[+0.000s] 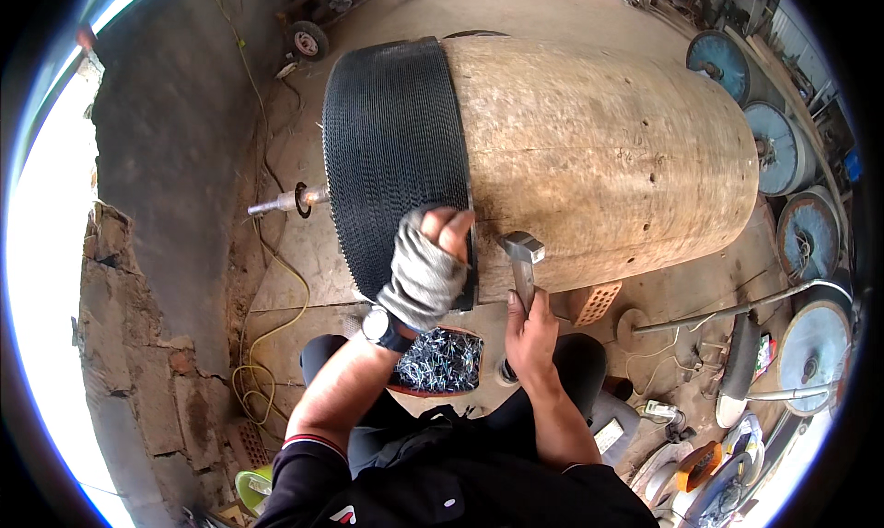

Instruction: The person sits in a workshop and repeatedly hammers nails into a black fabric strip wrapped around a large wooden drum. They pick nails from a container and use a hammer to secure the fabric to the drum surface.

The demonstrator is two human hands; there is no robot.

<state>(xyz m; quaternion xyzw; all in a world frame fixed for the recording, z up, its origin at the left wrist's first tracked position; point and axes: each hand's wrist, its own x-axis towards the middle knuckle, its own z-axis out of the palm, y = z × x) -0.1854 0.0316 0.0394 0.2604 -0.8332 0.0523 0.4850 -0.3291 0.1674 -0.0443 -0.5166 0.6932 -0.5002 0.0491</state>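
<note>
Your left hand (433,256), in a grey glove (425,279) that left the fingertips bare, was at the near side of the wooden drum (608,150), by the right edge of the black band (396,132) wrapped round the drum's left part. Its fingers were bent together; whether they pinched anything, I could not tell. Your right hand (534,335), just off the drum's near side, was closed firmly round the handle of the hammer (524,252), whose head was upright in front of the drum's bare wood, a little right of the band. A watch (378,324) was on your left wrist. Below the drum's near side, between your legs, sat a box (433,393) full of nails (437,360). A shaft (290,199) stuck out of the drum's left end, a brick (597,303) lay near its underside, and several rollers (775,150) stood beyond its right end.
</note>
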